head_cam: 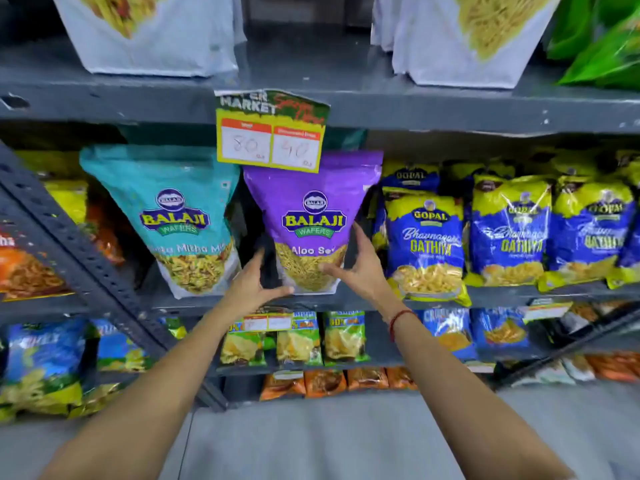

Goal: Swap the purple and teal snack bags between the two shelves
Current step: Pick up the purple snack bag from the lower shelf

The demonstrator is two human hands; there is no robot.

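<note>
The purple Balaji snack bag (311, 209) stands upright on the middle shelf (363, 299), under a hanging price tag. Right beside it on the left, on the same shelf, stands the teal Balaji snack bag (173, 202). My left hand (254, 284) cups the purple bag's lower left corner, with its thumb under the front edge and its fingers up in the gap between the two bags. My right hand (360, 268) cups the lower right side, thumb across the bag's front and fingers up along its right edge.
Blue and yellow Gopal bags (429, 244) crowd the shelf to the right of the purple bag. White bags (156, 32) stand on the shelf above. A yellow price tag (272, 140) hangs over the purple bag's top. A slanted metal brace (79, 251) crosses at the left. Smaller packs (298, 341) fill the lower shelves.
</note>
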